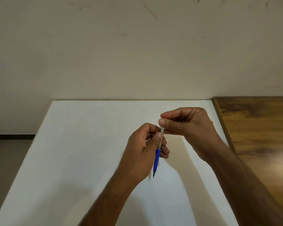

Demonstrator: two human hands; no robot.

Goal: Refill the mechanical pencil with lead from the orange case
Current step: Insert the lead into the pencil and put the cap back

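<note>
A mechanical pencil (pixel 157 156) with a silver upper barrel and a blue grip hangs over the white table (pixel 82 144), tip pointing down towards me. My left hand (pixel 144 149) holds it by the silver barrel, thumb on top; a ring shows on one finger. My right hand (pixel 188 126) pinches the pencil's top end between thumb and forefinger. Whether that pinch is on the cap or on a lead I cannot tell. The orange case is nowhere in view.
The white table runs up to a cream wall (pixel 137 54) at the back. A brown wooden surface (pixel 260 136) adjoins the table on the right. Grey floor (pixel 5 157) shows past the table's left edge.
</note>
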